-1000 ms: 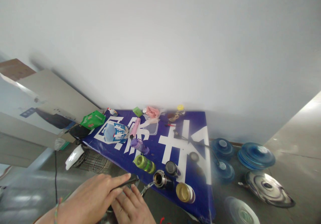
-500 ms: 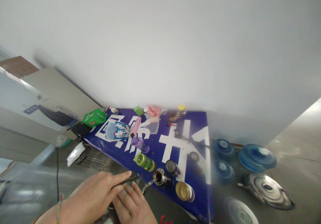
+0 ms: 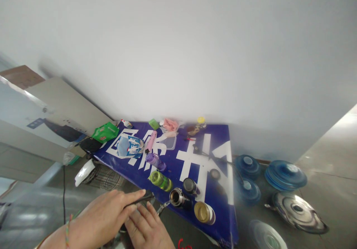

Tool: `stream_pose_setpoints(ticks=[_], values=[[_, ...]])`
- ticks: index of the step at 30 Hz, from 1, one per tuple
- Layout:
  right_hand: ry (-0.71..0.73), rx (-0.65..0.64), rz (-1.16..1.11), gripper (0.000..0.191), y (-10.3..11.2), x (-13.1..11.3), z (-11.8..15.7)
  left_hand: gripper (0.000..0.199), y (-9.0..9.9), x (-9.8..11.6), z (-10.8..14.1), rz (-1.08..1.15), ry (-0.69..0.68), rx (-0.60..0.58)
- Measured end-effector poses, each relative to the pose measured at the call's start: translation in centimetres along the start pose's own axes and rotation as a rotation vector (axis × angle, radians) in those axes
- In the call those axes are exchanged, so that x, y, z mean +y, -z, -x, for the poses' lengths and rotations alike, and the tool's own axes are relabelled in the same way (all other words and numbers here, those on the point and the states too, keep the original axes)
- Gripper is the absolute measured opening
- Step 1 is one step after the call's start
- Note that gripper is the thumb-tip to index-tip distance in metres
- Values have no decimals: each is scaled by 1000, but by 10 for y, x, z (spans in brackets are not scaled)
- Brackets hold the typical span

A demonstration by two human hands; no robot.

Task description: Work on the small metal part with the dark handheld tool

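Kettle [image 3: 164, 206], or so it looks from the silver spout and dark handle [image 3: 148, 197], sits just left of the open flask [image 3: 177, 197], and barely a thing has shifted this past second: the view dips slightly, the hands keep their pose, so the hold looks steady. The left hand [image 3: 110, 208] is wrapped round the handle, index finger stretched along it; the right hand [image 3: 150, 226] lies with its fingers close under that handle, and whether it grips, I can't tell. The spout's tip is right by the flask's rim, touching or not is unclear, and no stream shows. Beyond the flask, to the left, lie a green bottle [image 3: 161, 181] and a purple bottle [image 3: 156, 161]; to its right, a dark-lidded jar [image 3: 189, 185] and a gold-mouthed cup [image 3: 203, 212]. Under it all runs a blue table cover [image 3: 223, 219] with big white characters. Well off to the flask's right, blue water jugs [image 3: 286, 174] and a silvery vessel [image 3: 298, 208] stand on the floor [image 3: 329, 193]; behind, a pale wall [image 3: 178, 55]; far left, a grey cabinet [image 3: 67, 100].
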State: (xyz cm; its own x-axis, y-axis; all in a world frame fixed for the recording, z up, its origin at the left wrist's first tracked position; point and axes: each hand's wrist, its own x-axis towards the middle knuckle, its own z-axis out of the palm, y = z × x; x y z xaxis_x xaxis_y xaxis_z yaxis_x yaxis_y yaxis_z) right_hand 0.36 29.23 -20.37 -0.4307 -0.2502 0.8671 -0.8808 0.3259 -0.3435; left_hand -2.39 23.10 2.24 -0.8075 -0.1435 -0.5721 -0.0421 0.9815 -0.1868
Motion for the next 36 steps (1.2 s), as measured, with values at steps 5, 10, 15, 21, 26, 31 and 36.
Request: stream_pose_setpoints(ticks=[5, 10, 15, 21, 26, 31, 36], values=[[-7, 18, -9, 59, 6, 2, -6, 52, -5, -7, -1, -18, -21, 44], [-32, 40, -62, 57, 7, 2, -10, 51, -1, -5, -2, -29, -37, 58], [-64, 22, -168, 56, 2, 0, -9, 51, 4, 1, -3, -38, -13, 41], [-107, -25, -245, 60, -3, -5, -2, 52, -5, -7, -6, 16, -22, 50], [-97, -40, -238, 60, 5, -3, -1, 50, -29, -24, -6, 122, -20, 87], [-72, 11, -189, 47, 3, -2, 5, 52, -62, -42, 0, 214, 11, 114], [-48, 21, -186, 44, -3, -5, 15, 56, -85, -45, 8, 277, 40, 136]])
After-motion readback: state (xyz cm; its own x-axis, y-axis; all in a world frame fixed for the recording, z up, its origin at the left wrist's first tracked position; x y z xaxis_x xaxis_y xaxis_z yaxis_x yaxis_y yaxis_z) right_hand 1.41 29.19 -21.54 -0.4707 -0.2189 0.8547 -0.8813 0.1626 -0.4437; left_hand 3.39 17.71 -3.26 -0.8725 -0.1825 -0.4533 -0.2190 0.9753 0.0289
